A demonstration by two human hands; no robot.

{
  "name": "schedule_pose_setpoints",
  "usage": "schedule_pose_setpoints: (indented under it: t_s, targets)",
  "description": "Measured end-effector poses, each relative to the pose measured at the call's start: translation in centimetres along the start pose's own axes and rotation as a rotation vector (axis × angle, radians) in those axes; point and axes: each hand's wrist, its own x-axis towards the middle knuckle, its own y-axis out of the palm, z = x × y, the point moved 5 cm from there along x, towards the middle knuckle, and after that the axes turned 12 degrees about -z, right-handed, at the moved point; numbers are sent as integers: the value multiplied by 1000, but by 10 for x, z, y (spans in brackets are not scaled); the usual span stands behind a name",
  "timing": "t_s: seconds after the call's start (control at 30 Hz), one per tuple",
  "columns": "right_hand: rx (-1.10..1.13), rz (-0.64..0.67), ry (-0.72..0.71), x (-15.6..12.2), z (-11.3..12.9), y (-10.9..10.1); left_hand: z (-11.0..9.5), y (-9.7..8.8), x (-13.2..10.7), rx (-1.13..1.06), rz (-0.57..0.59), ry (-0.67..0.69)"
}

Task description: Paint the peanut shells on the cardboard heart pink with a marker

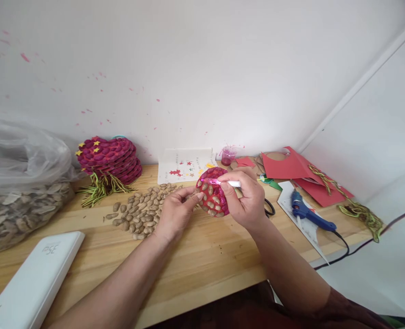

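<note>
My left hand (175,211) pinches the lower left edge of a round red disc (213,197) dotted with tan seeds and holds it tilted above the wooden table (202,260). My right hand (246,197) is closed around a thin white brush (227,183) whose pink tip lies on the disc's upper part. A heap of loose tan seeds (141,209) lies on the table just left of my left hand.
Stacked magenta seed ornaments with yellow stars (109,159) sit at the back left over green fibres. A plastic bag of dry husks (19,183) and a white box (34,278) are on the left. A blue glue gun (308,214), red card (291,167), a paint cup (228,155) and a star sheet (185,165) lie right and behind.
</note>
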Motion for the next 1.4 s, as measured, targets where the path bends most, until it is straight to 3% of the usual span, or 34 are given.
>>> schedule_pose_setpoints:
  t_s: [1.4]
  targets:
    - [16,64,-58,-2,3,3,2,-4,2,47,-15,42]
